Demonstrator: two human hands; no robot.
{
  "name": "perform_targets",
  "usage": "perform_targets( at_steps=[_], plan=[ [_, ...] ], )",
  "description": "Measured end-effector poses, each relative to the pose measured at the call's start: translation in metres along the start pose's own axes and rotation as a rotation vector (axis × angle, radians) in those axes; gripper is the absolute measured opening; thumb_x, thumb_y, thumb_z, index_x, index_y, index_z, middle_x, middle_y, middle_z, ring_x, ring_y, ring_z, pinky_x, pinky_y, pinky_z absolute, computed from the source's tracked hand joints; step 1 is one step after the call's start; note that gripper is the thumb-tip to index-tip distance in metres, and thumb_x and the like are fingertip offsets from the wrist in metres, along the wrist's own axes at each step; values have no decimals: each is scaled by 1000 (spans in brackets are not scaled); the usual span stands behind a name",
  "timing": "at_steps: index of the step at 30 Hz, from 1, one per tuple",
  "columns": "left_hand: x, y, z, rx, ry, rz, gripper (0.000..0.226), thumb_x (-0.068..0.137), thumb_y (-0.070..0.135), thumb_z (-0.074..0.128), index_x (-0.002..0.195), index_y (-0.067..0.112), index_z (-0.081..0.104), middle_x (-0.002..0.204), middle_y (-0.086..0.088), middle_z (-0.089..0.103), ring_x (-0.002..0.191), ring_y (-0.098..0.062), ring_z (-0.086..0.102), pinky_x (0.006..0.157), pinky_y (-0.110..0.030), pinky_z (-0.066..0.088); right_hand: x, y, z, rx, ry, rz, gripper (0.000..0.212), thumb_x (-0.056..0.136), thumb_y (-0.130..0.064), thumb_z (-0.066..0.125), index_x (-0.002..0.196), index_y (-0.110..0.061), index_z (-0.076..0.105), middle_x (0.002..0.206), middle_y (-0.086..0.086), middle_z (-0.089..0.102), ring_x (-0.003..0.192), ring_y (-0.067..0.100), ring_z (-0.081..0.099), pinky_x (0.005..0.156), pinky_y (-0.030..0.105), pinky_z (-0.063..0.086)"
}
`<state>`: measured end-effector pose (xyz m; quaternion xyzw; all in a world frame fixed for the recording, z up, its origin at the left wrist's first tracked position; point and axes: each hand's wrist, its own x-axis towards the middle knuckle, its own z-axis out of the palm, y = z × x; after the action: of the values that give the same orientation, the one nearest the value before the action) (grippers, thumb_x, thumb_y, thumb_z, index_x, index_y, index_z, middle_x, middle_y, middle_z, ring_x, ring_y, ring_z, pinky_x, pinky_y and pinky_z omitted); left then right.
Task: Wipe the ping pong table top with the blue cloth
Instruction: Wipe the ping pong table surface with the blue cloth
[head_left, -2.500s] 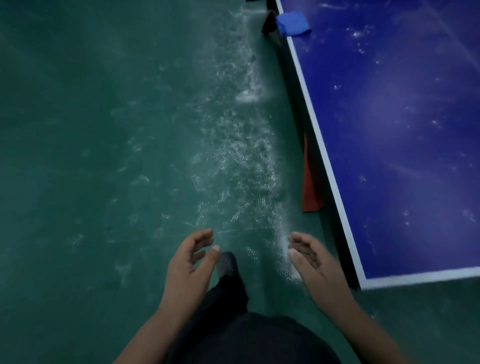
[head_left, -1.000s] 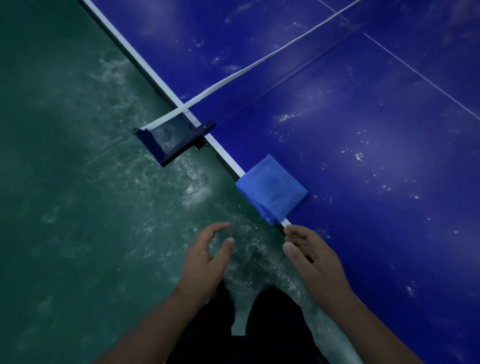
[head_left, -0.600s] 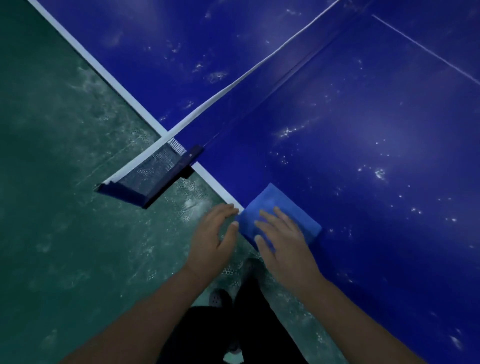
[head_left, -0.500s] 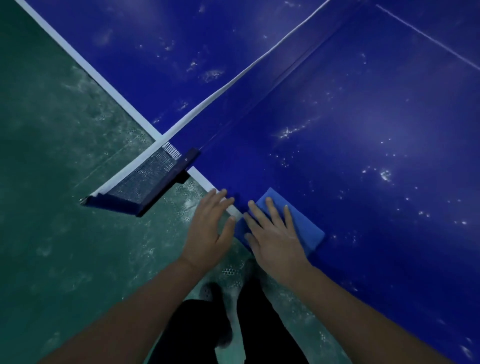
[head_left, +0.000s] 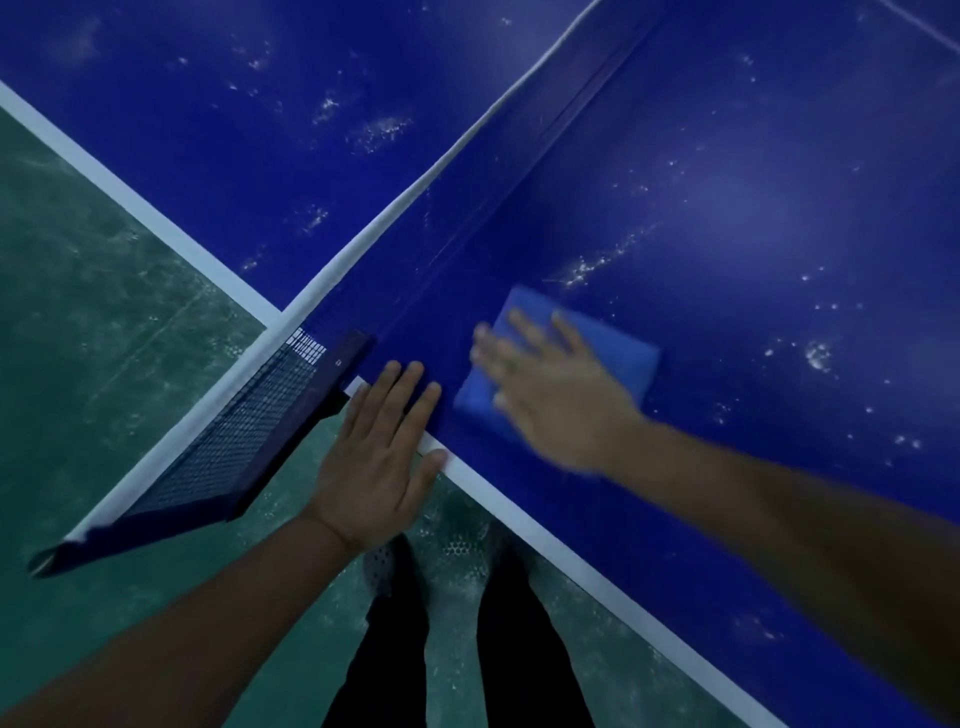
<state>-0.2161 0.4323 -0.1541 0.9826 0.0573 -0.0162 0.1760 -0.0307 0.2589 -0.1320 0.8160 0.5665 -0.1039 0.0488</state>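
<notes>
Dusty, white-speckled dark blue ping pong table top (head_left: 753, 218) fills the view from 12 to 4 o'clock. Right hand (head_left: 556, 395), blurred, lies palm-down with fingers spread flat on the folded light-blue cloth (head_left: 618, 353), just right of centre. Left hand (head_left: 379, 457) rests flat, fingers extended, over the white table edge (head_left: 571, 561), at 9 o'clock of the cloth.

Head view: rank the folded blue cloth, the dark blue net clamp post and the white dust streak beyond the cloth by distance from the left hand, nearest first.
1. The folded blue cloth, just right of the left hand, under the right hand.
2. The dark blue net clamp post, just left of its fingertips; too close to rank against the cloth.
3. The white dust streak, clearly farthest, up and right beyond the cloth.
</notes>
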Motion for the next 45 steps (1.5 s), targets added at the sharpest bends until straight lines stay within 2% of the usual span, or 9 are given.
perform_targets(
  at_steps=[6, 12, 18, 22, 24, 30, 37, 43, 45],
  plan=[
    [0, -2, -3, -28, -29, -11, 63, 104, 48, 27, 155, 11, 27, 165, -9, 15, 153, -22, 1, 123, -38, -5, 28, 81, -11, 188, 135, 791, 56, 108, -39, 18, 159, -18, 18, 167, -2, 14, 154, 28, 6, 123, 56, 5],
    [0, -3, -2, -37, 3, -8, 64, 103, 50, 31, 152, 10, 33, 163, -11, 21, 153, -25, 7, 123, -43, 4, 16, 6, -5, -6, -15, 119, 58, 103, -40, 17, 156, -21, 29, 164, 0, 25, 152, 29, 18, 120, 57, 14],
    [-9, -7, -13, -52, 130, -74, 56, 101, 40, 42, 150, 11, 40, 161, -16, 24, 152, -32, 8, 122, -50, 15, 56, 63, -19, 195, 151, 888, 57, 106, -41, 17, 160, -20, 15, 168, -3, 10, 154, 31, 3, 120, 63, 4],
    [-19, -10, -17, -67, 126, -99, 53, 100, 34, 43, 146, 7, 46, 155, -22, 32, 148, -37, 21, 117, -53, 26, 48, -42, 0, 42, 125, 189, 57, 104, -43, 20, 155, -21, 31, 163, 0, 28, 151, 31, 19, 118, 61, 13],
    [-25, -11, -19, -68, 97, -84, 53, 101, 34, 41, 147, 7, 44, 156, -22, 30, 149, -36, 19, 119, -50, 25, 47, -13, -5, -6, 43, 93, 58, 103, -44, 18, 155, -23, 32, 163, -1, 29, 151, 30, 20, 118, 59, 13],
    [-41, -15, -20, -63, 59, -105, 55, 100, 34, 42, 149, 9, 42, 157, -22, 30, 148, -37, 22, 118, -50, 27, 97, 57, -24, 193, 195, 796, 59, 104, -42, 16, 159, -20, 19, 167, -1, 14, 153, 32, 7, 119, 64, 7],
    [-46, -14, -16, -93, 97, -113, 52, 98, 29, 50, 145, 8, 44, 155, -22, 32, 147, -37, 24, 118, -49, 26, 43, -50, -1, 25, 46, -23, 57, 102, -45, 25, 154, -22, 35, 162, 0, 30, 151, 29, 20, 119, 58, 9],
    [-46, -13, -24, -171, 139, -127, 51, 100, 28, 46, 143, 2, 44, 154, -18, 34, 146, -32, 25, 122, -34, 16, 81, 29, -20, 178, 175, 790, 57, 106, -41, 19, 159, -21, 20, 167, -2, 13, 154, 29, 6, 120, 62, 6],
    [-42, -10, -27, -199, 163, -126, 50, 101, 28, 43, 142, 0, 45, 153, -19, 35, 145, -33, 28, 122, -34, 16, 74, -24, -10, 110, 199, 634, 57, 103, -40, 21, 156, -19, 29, 165, 3, 23, 151, 33, 17, 117, 64, 13]
  ],
)
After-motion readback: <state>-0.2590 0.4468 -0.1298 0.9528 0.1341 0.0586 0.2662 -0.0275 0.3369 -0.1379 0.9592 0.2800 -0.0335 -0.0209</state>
